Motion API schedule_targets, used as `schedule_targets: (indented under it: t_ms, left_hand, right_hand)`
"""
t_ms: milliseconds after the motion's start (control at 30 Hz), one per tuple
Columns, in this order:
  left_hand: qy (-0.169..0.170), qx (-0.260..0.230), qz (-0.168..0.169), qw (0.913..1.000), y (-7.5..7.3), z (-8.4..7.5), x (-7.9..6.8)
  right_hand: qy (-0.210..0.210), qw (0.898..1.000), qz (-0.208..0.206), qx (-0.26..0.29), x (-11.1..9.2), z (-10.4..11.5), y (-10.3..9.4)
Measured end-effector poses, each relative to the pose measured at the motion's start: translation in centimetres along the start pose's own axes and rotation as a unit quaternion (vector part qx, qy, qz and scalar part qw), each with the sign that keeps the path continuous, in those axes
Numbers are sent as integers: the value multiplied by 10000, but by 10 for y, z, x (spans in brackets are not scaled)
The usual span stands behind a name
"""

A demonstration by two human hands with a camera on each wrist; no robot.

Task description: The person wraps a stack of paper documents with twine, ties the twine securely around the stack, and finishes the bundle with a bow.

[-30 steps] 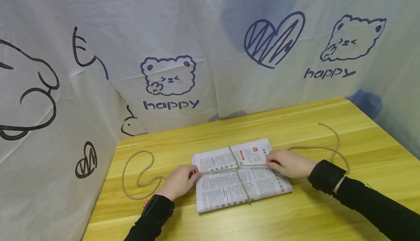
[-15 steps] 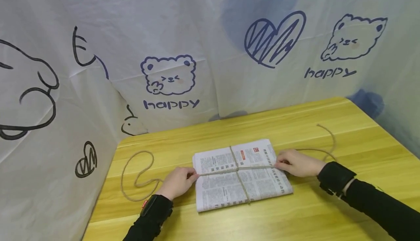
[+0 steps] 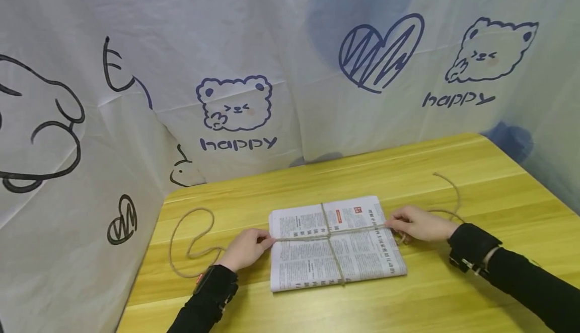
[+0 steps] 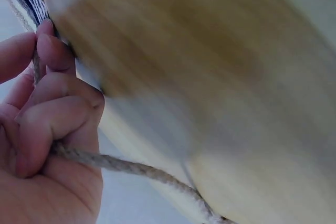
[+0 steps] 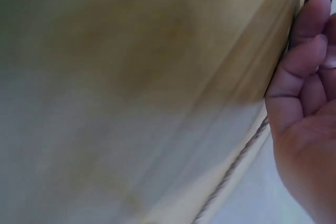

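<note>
A flat stack of folded newspapers [image 3: 308, 262] lies on the table, with twine [image 3: 335, 257] crossed over its top near the middle. At the stack's left edge my left hand [image 3: 246, 248] pinches the twine between thumb and fingers; in the left wrist view the twine [image 4: 126, 165] also passes through the curled fingers and trails off. My right hand [image 3: 421, 223] pinches the twine's other side at the right edge of the stack. Only part of the right hand [image 5: 304, 93] shows in the right wrist view, with a length of twine [image 5: 231, 169] running behind it.
One loose twine tail [image 3: 172, 242] curls on the left of the wooden-patterned table [image 3: 317, 313]. Another tail [image 3: 456, 197] bends across the right rear. A white printed cloth [image 3: 308, 96] hangs behind the table and along its left side.
My right hand has slid outward to the right along the twine, past the stack's edge. The right tail has been drawn in slightly. The stack shifted a little; my left hand stayed nearly still.
</note>
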State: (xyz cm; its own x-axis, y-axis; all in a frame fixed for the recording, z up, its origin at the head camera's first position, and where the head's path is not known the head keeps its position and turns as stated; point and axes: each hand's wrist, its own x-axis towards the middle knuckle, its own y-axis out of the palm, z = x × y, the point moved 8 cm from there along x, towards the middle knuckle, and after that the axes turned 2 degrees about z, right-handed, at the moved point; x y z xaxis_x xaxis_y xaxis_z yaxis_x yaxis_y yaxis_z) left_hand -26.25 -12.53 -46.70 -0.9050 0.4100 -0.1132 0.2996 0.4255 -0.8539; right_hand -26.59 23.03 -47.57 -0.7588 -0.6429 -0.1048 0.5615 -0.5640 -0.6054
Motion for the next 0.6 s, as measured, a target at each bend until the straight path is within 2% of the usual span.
schedule_targets:
  t_ms: [167,367,600]
  left_hand:
    - [99,-215,80,9997,-2,0,0]
    - [58,-488,86,9988,-12,-3,-2]
    - [1,-596,14,9982,-22,-5,-3]
  right_hand:
    - [-192,9991,-277,262,-8,0,-12]
    - [-404,9883,-304,1437,-10,9,-23]
    - [-397,9865,-754,1399,-14,18,-39]
